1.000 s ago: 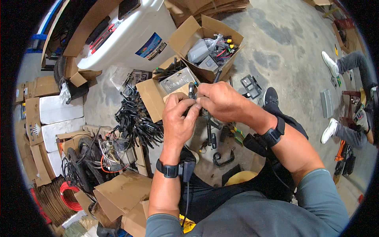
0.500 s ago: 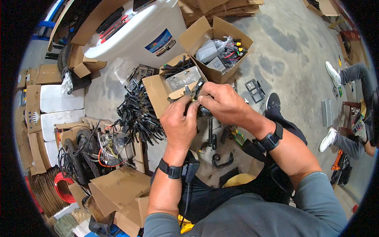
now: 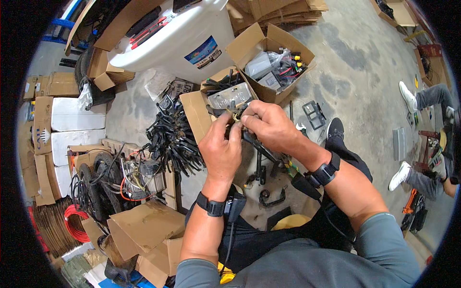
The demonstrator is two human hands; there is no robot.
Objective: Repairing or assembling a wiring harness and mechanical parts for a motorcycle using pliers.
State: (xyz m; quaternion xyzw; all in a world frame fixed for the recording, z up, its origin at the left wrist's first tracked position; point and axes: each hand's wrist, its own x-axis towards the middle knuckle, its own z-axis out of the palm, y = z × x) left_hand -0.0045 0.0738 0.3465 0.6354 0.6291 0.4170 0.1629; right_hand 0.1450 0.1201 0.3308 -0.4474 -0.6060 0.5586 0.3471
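My left hand (image 3: 220,152) and my right hand (image 3: 271,127) meet in front of me, fingertips pinched together. Between them is a small dark part with a yellowish bit (image 3: 236,115); its exact kind is partly hidden by the fingers. A black bar-like piece (image 3: 260,146) shows just below my right hand; whether it joins the held part I cannot tell. Just beyond my fingers stands an open cardboard box (image 3: 194,111) with a silvery embossed plate (image 3: 229,96) and black pieces inside. To its left lies a heap of black lever-like parts (image 3: 173,137).
Another open carton (image 3: 240,48) holds wires and grey boxes. A white tub (image 3: 168,48) with red-handled pliers (image 3: 150,31) on top stands behind. Black parts (image 3: 272,197) lie on the floor near my knees. Another person's legs (image 3: 430,100) show at far right.
The held part has turned between my fingers, and the black bar now slants out below my right hand. The whole view has shifted slightly.
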